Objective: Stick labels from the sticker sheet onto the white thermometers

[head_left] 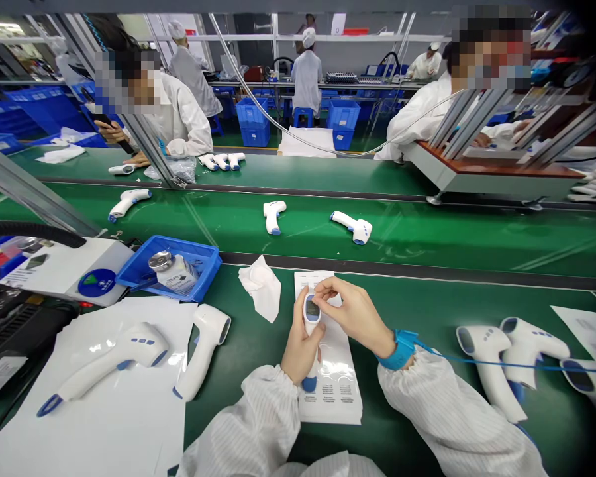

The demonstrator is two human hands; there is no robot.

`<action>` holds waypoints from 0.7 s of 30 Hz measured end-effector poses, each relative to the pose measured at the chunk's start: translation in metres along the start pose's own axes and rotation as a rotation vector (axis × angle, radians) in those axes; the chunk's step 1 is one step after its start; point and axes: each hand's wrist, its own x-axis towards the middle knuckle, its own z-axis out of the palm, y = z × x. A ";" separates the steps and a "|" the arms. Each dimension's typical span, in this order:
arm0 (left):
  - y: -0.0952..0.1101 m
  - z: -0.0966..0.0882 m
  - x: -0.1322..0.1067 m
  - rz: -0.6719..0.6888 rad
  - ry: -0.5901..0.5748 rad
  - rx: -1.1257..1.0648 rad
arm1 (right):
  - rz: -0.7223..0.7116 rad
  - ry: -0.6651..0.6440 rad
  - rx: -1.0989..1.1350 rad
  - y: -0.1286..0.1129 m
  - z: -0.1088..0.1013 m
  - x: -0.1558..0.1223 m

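Green bench mat [427, 305] runs beneath your work — your left hand [300, 348] wraps a white infrared thermometer [311, 318] held upright over a printed leaflet [335, 391], while your right hand [352, 315] pinches narrowly at its top. Ease that grip and it could drop; the cord of your blue wrist strap [400, 350] could also snag the spare thermometers [487, 364] on your right
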 end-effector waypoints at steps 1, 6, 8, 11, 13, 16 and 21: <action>0.001 0.000 0.000 0.000 -0.001 -0.004 | 0.000 -0.001 -0.004 0.000 0.000 0.000; 0.004 -0.002 -0.003 -0.057 -0.030 -0.061 | -0.006 0.002 -0.019 0.000 0.000 -0.001; 0.002 -0.003 -0.003 -0.091 -0.019 -0.086 | -0.021 0.006 -0.026 0.001 0.001 0.000; -0.001 -0.002 -0.002 -0.093 0.014 -0.074 | -0.037 0.023 -0.040 0.000 0.002 0.000; -0.002 -0.001 -0.002 -0.077 0.015 -0.061 | -0.038 0.046 -0.055 -0.001 0.003 -0.001; -0.001 0.000 -0.001 -0.051 0.006 -0.044 | -0.056 0.081 -0.128 -0.002 0.006 -0.004; 0.000 0.000 -0.001 -0.038 0.016 -0.016 | -0.148 0.120 -0.346 -0.006 0.008 -0.007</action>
